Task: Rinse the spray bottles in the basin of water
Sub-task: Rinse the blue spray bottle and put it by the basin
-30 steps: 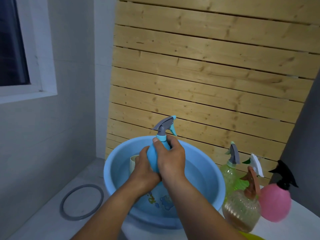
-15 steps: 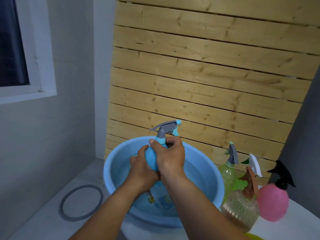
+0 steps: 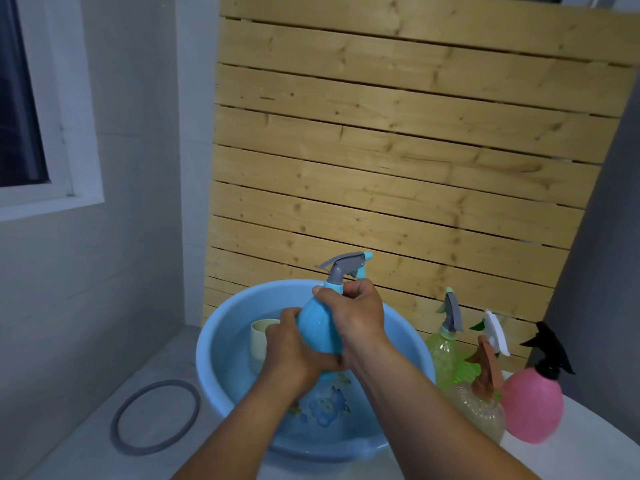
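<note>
two hands grasp a round light-blue plastic spray bottle (image 3: 318, 329) with a grey trigger head, held upright above the water in a wide light-blue plastic basin (image 3: 221, 337). left hand (image 3: 298, 355) wraps the bottle's lower body; right hand (image 3: 356, 315) curls round its neck and shoulder. a pale cream cup (image 3: 260, 336) stands in the basin, behind the left hand. right of the basin, on the white surface (image 3: 588, 455), stand a green bottle (image 3: 445, 351), a clear ribbed bottle (image 3: 479, 408) and a pink round bottle (image 3: 533, 403). a grey ring (image 3: 119, 415) lies left of the basin.
</note>
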Tool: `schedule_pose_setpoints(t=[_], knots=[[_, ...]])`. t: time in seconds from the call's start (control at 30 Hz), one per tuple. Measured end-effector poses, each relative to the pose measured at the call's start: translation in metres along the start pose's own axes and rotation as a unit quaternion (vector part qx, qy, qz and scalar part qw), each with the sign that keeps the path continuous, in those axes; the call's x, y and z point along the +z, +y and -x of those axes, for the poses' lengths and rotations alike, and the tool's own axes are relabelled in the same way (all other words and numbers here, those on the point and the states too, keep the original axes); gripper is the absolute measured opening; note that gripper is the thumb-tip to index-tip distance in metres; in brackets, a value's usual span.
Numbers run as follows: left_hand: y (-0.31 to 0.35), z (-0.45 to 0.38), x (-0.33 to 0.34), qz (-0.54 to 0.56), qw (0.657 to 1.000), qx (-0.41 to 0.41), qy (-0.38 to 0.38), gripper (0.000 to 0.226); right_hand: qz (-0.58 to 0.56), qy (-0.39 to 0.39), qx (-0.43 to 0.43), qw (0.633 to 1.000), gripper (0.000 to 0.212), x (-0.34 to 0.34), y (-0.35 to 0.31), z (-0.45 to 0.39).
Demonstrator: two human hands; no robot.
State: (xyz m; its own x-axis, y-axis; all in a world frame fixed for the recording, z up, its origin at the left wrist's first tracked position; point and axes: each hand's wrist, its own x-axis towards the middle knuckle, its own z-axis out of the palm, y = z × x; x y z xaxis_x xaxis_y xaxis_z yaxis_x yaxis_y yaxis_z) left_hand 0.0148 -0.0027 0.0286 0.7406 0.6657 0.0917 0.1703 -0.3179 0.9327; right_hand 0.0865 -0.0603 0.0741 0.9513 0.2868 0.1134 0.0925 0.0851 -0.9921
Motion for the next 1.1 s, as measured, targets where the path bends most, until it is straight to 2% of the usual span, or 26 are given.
schedule_pose_setpoints(t=[0.1, 0.17, 0.2, 0.27, 0.37, 0.5, 0.57, 0.63, 0.67, 0.73, 0.83, 0.9, 0.93, 0.97, 1.03, 1.1], knots=[[0.005, 0.01, 0.018, -0.056, 0.993, 0.028, 0.103, 0.073, -0.017, 0.047, 0.001, 0.999, 0.035, 0.006, 0.004, 0.002], [0.005, 0.014, 0.025, -0.048, 0.993, 0.027, 0.108, 0.069, -0.021, 0.052, 0.001, 0.998, 0.035, 0.006, 0.001, 0.001], [0.004, 0.013, 0.025, -0.033, 0.995, 0.016, 0.092, 0.075, -0.015, 0.046, -0.002, 0.999, 0.034, 0.003, -0.001, -0.001], [0.004, 0.01, 0.019, 0.031, 0.999, -0.009, 0.041, 0.092, -0.016, 0.026, -0.009, 0.999, 0.032, -0.005, -0.007, -0.003], [0.0, 0.004, 0.001, 0.193, 0.978, -0.042, -0.07, 0.094, -0.051, -0.037, -0.006, 0.998, 0.031, -0.02, -0.015, -0.008], [-0.003, -0.003, -0.022, 0.375, 0.888, -0.106, -0.245, 0.085, -0.076, -0.147, 0.005, 0.986, 0.029, -0.031, -0.024, -0.01], [-0.005, -0.007, -0.031, 0.413, 0.848, -0.126, -0.306, 0.077, -0.088, -0.19, 0.012, 0.978, 0.031, -0.034, -0.026, -0.012], [-0.006, -0.009, -0.038, 0.421, 0.829, -0.125, -0.346, 0.066, -0.092, -0.224, 0.021, 0.97, 0.031, -0.034, -0.025, -0.013], [-0.007, -0.009, -0.04, 0.416, 0.829, -0.119, -0.354, 0.061, -0.092, -0.234, 0.027, 0.967, 0.029, -0.033, -0.024, -0.013], [-0.004, -0.007, -0.036, 0.385, 0.855, -0.11, -0.329, 0.063, -0.075, -0.223, 0.027, 0.972, 0.025, -0.031, -0.024, -0.013], [-0.004, -0.001, -0.019, 0.296, 0.935, -0.113, -0.159, 0.093, -0.019, -0.137, 0.008, 0.99, 0.029, -0.021, -0.02, -0.009], [-0.002, 0.004, -0.005, 0.196, 0.976, -0.084, -0.037, 0.095, 0.013, -0.063, 0.008, 0.998, 0.034, -0.011, -0.014, -0.006], [0.0, 0.006, 0.002, 0.158, 0.985, -0.066, 0.0, 0.096, 0.014, -0.035, 0.014, 0.999, 0.035, -0.007, -0.011, -0.004], [0.001, 0.008, 0.007, 0.143, 0.989, -0.046, 0.018, 0.099, 0.006, -0.02, 0.02, 1.0, 0.034, -0.004, -0.009, -0.003], [0.003, 0.012, 0.011, 0.141, 0.99, -0.022, 0.004, 0.102, -0.003, -0.019, 0.018, 1.0, 0.03, -0.005, -0.012, -0.004], [0.002, 0.011, 0.001, 0.188, 0.98, -0.029, -0.051, 0.096, -0.012, -0.073, 0.002, 0.997, 0.022, -0.015, -0.019, -0.007]])
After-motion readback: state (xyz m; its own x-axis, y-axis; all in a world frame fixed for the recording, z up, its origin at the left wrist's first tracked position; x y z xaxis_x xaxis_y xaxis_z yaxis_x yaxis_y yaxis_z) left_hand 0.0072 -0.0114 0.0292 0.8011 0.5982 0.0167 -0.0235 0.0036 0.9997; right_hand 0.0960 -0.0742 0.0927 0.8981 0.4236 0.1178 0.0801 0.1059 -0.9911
